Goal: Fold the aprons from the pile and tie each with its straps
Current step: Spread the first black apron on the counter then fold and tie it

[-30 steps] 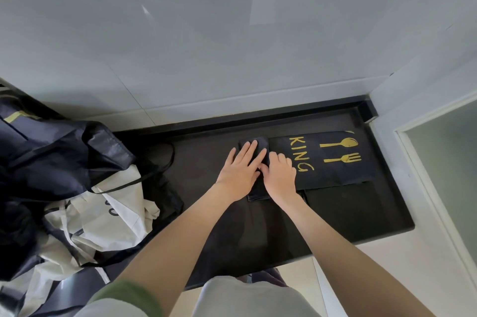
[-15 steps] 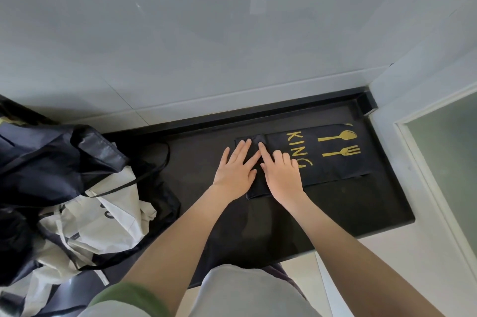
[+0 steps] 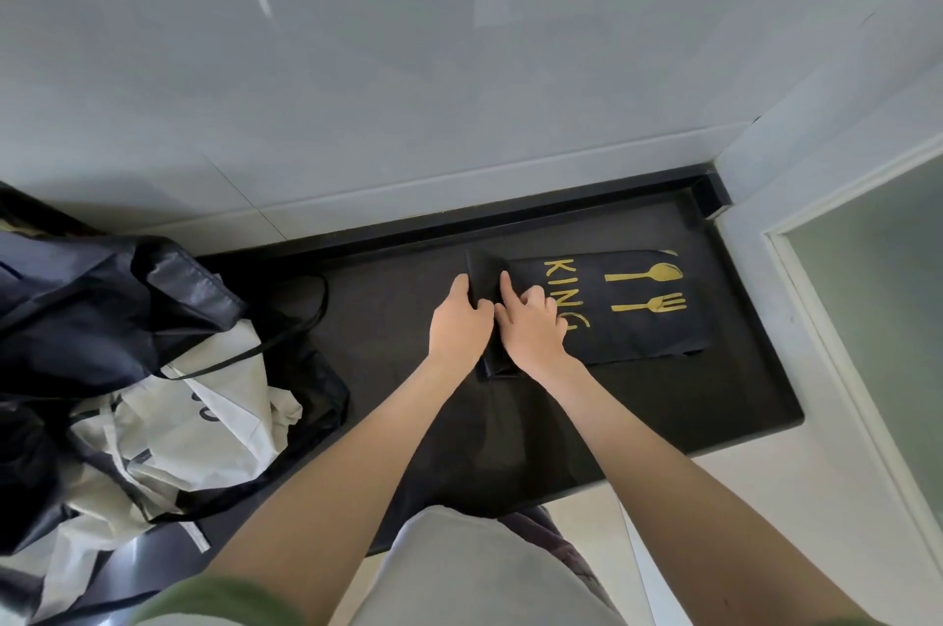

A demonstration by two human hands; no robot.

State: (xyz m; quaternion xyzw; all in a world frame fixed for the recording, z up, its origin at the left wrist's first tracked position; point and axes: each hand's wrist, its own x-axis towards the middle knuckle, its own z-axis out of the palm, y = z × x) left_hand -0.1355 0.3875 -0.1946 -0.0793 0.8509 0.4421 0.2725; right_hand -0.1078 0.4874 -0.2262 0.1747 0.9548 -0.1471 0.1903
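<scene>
Nearest, at six o'clock, a person's grey top (image 3: 485,574) and green sleeve (image 3: 214,600) are showing, and two bare forearms are reaching toward twelve o'clock over a black counter (image 3: 663,421). At about eight o'clock, a pile of aprons (image 3: 168,421), navy and cream with loose black straps, is lying heaped on the counter's left end, well apart from the work and likely waiting its turn. Near the centre, the left hand (image 3: 459,324) is curling its fingers over the left end of a black apron (image 3: 638,334), gripping the thick folded edge, apparently to stop it springing open. Touching it, the right hand (image 3: 533,332) is pressing a straight index finger onto the same fold, its other fingers bending onto the cloth; whether it is also gripping fabric cannot be told. The apron is lying flat as a narrow band stretching toward three o'clock, with its gold word KING (image 3: 564,291), spoon (image 3: 645,274) and fork (image 3: 650,305) facing up. Folding seems well along, with tying not yet begun. Beyond, at twelve o'clock, a pale grey wall (image 3: 459,64) is rising.
</scene>
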